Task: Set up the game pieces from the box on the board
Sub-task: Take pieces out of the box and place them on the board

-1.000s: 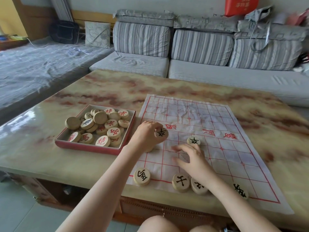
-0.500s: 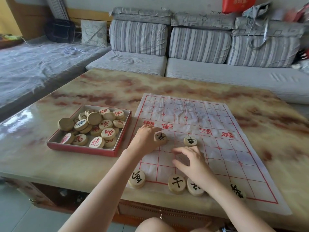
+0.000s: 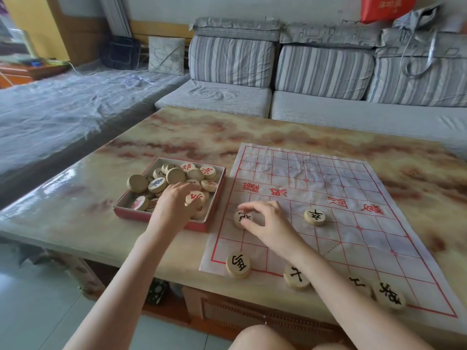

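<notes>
Early yet: my right hand (image 3: 267, 223) is pinching a black-lettered wooden disc (image 3: 240, 220); left hand (image 3: 174, 205) in the crowded red box (image 3: 141, 215), grip unclear.

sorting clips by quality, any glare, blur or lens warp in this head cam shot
Head view: bright glare whitens the left edge of the glossy table; wide-angle warp bows the sofa and board edges; the left hand, gripping a red piece in the box, looks slightly smeared; the right hand pinching a black piece is sharp.
</notes>
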`<state>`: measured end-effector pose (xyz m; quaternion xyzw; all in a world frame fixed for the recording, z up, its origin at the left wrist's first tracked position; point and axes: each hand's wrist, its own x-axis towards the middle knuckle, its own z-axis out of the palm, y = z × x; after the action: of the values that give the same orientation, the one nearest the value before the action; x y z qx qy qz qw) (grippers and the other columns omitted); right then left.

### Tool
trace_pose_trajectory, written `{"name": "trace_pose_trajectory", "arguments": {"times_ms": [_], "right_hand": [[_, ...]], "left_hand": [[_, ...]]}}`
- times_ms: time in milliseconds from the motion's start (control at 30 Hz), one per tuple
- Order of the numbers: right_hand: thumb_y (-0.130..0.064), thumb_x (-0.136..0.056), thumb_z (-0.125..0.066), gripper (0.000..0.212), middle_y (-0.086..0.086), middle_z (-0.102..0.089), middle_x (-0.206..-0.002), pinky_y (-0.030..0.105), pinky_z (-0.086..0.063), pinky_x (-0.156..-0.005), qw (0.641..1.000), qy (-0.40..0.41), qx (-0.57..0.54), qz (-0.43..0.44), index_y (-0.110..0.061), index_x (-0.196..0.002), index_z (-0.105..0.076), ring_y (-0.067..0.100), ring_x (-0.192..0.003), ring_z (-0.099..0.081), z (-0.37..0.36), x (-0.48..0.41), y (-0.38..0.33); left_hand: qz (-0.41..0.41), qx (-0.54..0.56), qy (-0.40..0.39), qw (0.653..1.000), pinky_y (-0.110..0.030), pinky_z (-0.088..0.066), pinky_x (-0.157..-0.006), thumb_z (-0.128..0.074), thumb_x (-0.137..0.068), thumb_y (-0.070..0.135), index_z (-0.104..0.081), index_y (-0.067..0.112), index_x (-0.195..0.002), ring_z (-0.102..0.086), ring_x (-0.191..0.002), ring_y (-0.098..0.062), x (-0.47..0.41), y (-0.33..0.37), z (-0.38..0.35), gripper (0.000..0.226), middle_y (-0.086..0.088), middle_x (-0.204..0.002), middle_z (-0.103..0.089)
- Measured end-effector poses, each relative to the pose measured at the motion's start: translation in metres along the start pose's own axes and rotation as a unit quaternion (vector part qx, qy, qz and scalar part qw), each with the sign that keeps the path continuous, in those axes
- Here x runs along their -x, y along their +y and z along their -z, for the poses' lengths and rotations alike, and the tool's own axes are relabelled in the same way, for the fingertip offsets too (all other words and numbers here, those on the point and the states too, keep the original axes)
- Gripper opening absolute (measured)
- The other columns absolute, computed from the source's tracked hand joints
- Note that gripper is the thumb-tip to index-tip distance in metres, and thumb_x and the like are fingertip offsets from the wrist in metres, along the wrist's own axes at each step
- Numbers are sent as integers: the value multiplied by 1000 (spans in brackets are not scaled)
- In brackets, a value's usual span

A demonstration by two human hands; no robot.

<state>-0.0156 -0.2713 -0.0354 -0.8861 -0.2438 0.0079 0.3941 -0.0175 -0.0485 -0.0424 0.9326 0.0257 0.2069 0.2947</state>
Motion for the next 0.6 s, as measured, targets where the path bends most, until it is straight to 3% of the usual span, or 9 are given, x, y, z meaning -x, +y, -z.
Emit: {"name": "trace_pose_trajectory", "arguments": {"times_ms": [300, 600], "right_hand": [[-23, -87, -58, 34, 0, -59, -121, 23, -27, -91, 999, -11, 36, 24, -20, -121, -59, 20, -115, -39, -43, -56, -34], [-19, -88, -55, 42, 3, -51, -135, 30, -28, -103, 994, -52, 92, 9, -20, -129, -51, 21, -129, -32, -74, -92, -41]], "left_hand": [[106, -50, 53, 992, -39, -42, -93, -66, -78, 13, -64, 13, -115, -51, -108, -32, 1, -57, 34, 37, -10, -118, -60], [100, -72, 1, 992, -37, -33, -101, -64, -82, 20, -52, 13, -127, -39, -123, -29, -24, -73, 31, 47, -13, -129, -53]]}}
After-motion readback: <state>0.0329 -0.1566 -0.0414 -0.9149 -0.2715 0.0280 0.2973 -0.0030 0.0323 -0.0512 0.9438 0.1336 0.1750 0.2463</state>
